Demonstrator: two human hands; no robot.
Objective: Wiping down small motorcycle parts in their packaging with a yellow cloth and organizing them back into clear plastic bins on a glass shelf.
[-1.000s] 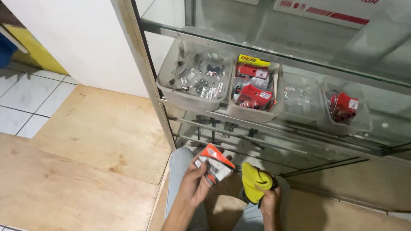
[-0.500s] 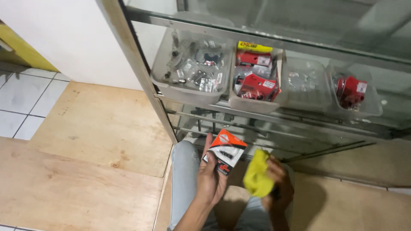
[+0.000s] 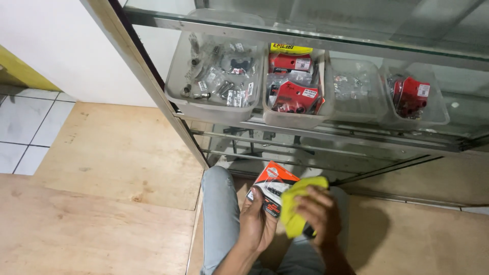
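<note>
My left hand (image 3: 257,224) grips a small packaged part (image 3: 269,189) with an orange, white and black card, held upright above my knees. A yellow cloth (image 3: 296,203) is bunched in my right hand (image 3: 318,216) and presses against the package's right side, covering part of it. Both hands are low in the middle of the view, in front of a glass display cabinet (image 3: 153,76). My legs in light jeans (image 3: 220,214) show beneath the hands.
On the cabinet's glass shelf stand several clear plastic bins: one with bagged metal parts (image 3: 216,71), one with red packages (image 3: 293,91), one with small clear bags (image 3: 356,86), one with a red pack (image 3: 412,94). Plywood flooring (image 3: 102,203) lies left; tiles (image 3: 25,127) far left.
The view has tilted down and closer. My right hand has brought the yellow cloth from apart at the right onto the package held in my left hand.
</note>
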